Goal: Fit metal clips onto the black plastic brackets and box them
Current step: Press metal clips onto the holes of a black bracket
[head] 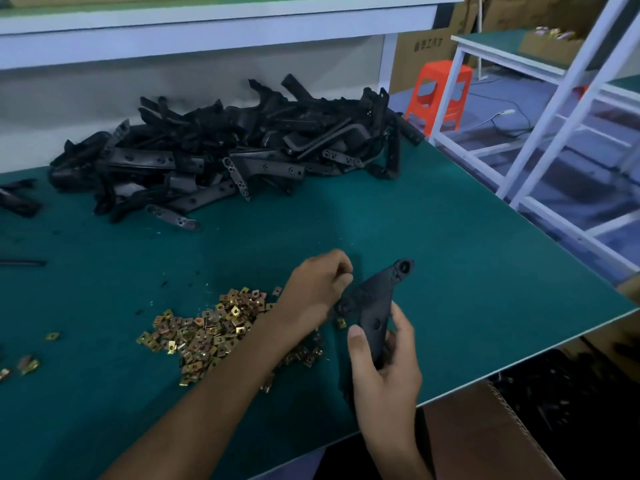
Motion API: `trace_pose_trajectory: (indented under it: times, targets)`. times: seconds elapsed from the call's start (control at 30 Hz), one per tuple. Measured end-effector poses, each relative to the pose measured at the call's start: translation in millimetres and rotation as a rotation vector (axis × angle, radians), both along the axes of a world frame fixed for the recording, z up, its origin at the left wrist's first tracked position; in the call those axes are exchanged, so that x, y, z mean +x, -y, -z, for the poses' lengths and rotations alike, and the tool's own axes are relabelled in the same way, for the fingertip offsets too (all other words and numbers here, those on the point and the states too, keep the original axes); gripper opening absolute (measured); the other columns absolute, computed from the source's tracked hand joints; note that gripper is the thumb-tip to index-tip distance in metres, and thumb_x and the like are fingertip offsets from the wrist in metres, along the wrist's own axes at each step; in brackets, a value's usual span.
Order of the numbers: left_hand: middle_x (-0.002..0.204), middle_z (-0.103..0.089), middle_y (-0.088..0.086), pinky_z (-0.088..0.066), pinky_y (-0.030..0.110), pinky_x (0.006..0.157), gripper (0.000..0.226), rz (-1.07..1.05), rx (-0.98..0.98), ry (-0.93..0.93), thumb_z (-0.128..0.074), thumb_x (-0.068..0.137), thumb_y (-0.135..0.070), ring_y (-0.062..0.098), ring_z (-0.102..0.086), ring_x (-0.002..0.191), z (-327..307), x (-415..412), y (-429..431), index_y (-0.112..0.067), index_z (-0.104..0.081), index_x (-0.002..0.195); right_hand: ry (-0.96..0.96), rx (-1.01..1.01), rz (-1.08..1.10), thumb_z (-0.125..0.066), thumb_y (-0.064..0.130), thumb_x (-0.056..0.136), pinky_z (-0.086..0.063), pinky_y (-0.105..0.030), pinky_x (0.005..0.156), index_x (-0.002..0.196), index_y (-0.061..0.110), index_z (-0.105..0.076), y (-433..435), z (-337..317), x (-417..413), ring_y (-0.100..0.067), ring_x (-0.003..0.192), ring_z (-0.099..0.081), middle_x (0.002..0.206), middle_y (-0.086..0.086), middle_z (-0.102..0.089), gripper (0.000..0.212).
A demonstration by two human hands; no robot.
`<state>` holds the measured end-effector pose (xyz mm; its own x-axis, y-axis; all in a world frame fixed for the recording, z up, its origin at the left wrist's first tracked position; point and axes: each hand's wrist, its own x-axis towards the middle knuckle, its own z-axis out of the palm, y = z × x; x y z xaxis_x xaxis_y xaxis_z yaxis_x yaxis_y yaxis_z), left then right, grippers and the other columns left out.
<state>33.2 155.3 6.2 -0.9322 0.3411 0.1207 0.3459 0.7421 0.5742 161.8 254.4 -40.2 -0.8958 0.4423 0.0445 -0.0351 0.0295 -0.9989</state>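
A worker's right hand [384, 368] grips the lower end of a black plastic bracket [372, 299] just right of the heap of metal clips [211, 329] on the green tabletop [450, 254]. The left hand [317, 289], fingers curled, meets the bracket's middle tab; whether it pinches a clip cannot be told. A clean fit likely calls for a steady bracket and a clip pushed squarely onto the tab. Unfitted brackets [225, 154] lie piled well beyond the clips, and a cardboard box [478, 431] waits to their right, below the tabletop edge.
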Motion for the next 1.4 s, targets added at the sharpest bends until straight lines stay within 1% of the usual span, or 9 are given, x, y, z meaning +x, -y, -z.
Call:
trace_pose_trajectory:
  times: [0.1, 0.2, 0.37, 0.47, 0.53, 0.67, 0.87, 1.1, 1.4]
  targets:
    - [0.095, -0.063, -0.008, -0.041, 0.018, 0.073, 0.019, -0.049, 0.22, 0.012, -0.054, 0.104, -0.021, 0.011, -0.059, 0.087, -9, 17, 36, -0.026, -0.067, 0.117, 0.005, 0.118, -0.064, -0.073, 0.038, 0.089, -0.052, -0.014, 0.071, 0.118, 0.072, -0.045, 1, -2, 0, 0.004, 0.09, -0.069, 0.104, 0.025, -0.071, 0.053]
    - [0.081, -0.065, -0.015, -0.042, 0.014, 0.06, 0.017, -0.179, 0.432, 0.065, -0.057, 0.103, -0.025, 0.002, -0.058, 0.067, -14, 41, 77, -0.039, -0.065, 0.097, 0.022, 0.248, -0.176, -0.072, 0.045, 0.084, -0.049, -0.011, 0.073, 0.128, 0.06, -0.048, 6, -4, -1, 0.007, 0.096, -0.066, 0.107, 0.025, -0.07, 0.052]
    - [0.09, -0.074, -0.006, -0.054, 0.021, 0.074, 0.01, -0.49, 0.791, 0.135, -0.076, 0.089, -0.022, 0.007, -0.068, 0.081, -11, 82, 131, -0.027, -0.07, 0.095, 0.015, 0.402, -0.332, -0.073, 0.04, 0.087, -0.045, -0.007, 0.074, 0.137, 0.044, -0.05, 20, -8, -14, 0.006, 0.099, -0.063, 0.111, 0.022, -0.069, 0.055]
    - [0.085, -0.076, -0.002, -0.056, 0.024, 0.074, 0.008, -0.567, 0.898, 0.207, -0.077, 0.088, -0.019, 0.009, -0.068, 0.077, -6, 98, 150, -0.027, -0.077, 0.087, -0.009, 0.469, -0.364, -0.071, 0.039, 0.087, -0.041, -0.006, 0.076, 0.14, 0.033, -0.053, 34, -11, -29, -0.001, 0.104, -0.061, 0.112, 0.016, -0.069, 0.056]
    - [0.079, -0.074, -0.006, -0.055, 0.021, 0.073, 0.015, -0.581, 0.979, 0.233, -0.074, 0.091, -0.016, 0.008, -0.066, 0.074, -4, 104, 157, -0.03, -0.078, 0.088, -0.021, 0.512, -0.389, -0.071, 0.037, 0.088, -0.04, -0.007, 0.078, 0.139, 0.033, -0.052, 42, -12, -38, -0.004, 0.105, -0.061, 0.11, 0.016, -0.068, 0.055]
    - [0.076, -0.071, -0.002, -0.058, 0.025, 0.072, 0.013, -0.587, 1.206, 0.26, -0.071, 0.092, -0.006, 0.016, -0.07, 0.075, 0, 111, 164, -0.014, -0.072, 0.102, -0.033, 0.559, -0.406, -0.072, 0.035, 0.09, -0.042, -0.018, 0.083, 0.14, 0.039, -0.049, 51, -10, -47, -0.008, 0.107, -0.063, 0.116, 0.009, -0.069, 0.056]
    - [0.083, -0.071, -0.007, -0.055, 0.022, 0.078, 0.034, -0.565, 1.044, 0.217, -0.077, 0.083, 0.002, 0.01, -0.066, 0.081, 5, 115, 160, -0.031, -0.079, 0.09, -0.064, 0.584, -0.369, -0.071, 0.035, 0.091, -0.041, -0.005, 0.076, 0.141, 0.031, -0.051, 50, -9, -43, -0.006, 0.1, -0.063, 0.11, 0.01, -0.07, 0.055]
    - [0.075, -0.067, 0.0, -0.052, 0.022, 0.069, 0.015, -0.519, 1.038, 0.21, -0.066, 0.098, -0.022, 0.011, -0.06, 0.072, 2, 110, 150, -0.029, -0.078, 0.091, -0.076, 0.643, -0.379, -0.07, 0.037, 0.091, -0.053, -0.032, 0.089, 0.144, 0.028, -0.05, 53, -14, -41, -0.015, 0.105, -0.066, 0.117, 0.002, -0.07, 0.058]
    - [0.084, -0.074, -0.001, -0.055, 0.022, 0.068, 0.024, -0.548, 1.27, 0.324, -0.066, 0.095, -0.014, 0.01, -0.068, 0.076, -12, 106, 133, -0.024, -0.08, 0.078, -0.129, 0.712, -0.392, -0.07, 0.036, 0.091, -0.054, -0.028, 0.09, 0.145, 0.028, -0.051, 55, -16, -39, -0.007, 0.105, -0.065, 0.122, 0.005, -0.07, 0.059]
